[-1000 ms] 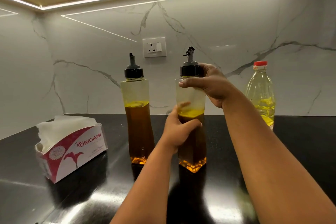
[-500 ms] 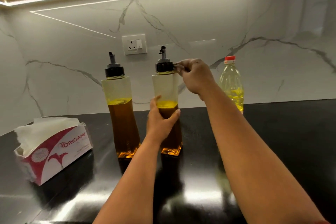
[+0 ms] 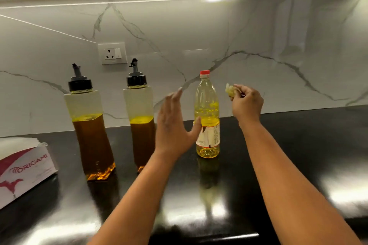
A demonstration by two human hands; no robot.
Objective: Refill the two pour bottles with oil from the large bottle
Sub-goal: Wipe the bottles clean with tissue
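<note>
the large bottle (image 3: 208, 117) stands upright on the black counter (image 3: 278, 165), to the right of the two pour bottles, its red cap (image 3: 204, 72) on and its oil level partway up. the left hand (image 3: 175, 125) is spread open just beside it, the thumb at or against the label, the fingers apart and not yet closed on anything. the right hand (image 3: 247, 103) is raised to the right of the bottle's neck, its grip pinched on a small pale crumpled thing (image 3: 230, 89) that cannot be identified. the left pour bottle (image 3: 89, 129) and the right pour bottle (image 3: 141, 123) stand upright, well apart from each other, both with black spout caps fitted and both a little over half full of darker oil. nothing can be poured until those caps and the red cap are taken off. several risks are judged likely: the open hand, if swung quickly, could knock the tall narrow large bottle over; oily fingers could slip on the smooth plastic; oil could be spilled at the pour bottles' narrow necks. the counter is glossy and reflective, so a spill would spread and be hard to see. a tissue box (image 3: 23, 167) lies at the near left. behind, a white marble wall is lit by a strip light, with a socket (image 3: 112, 53) above the pour bottles.
</note>
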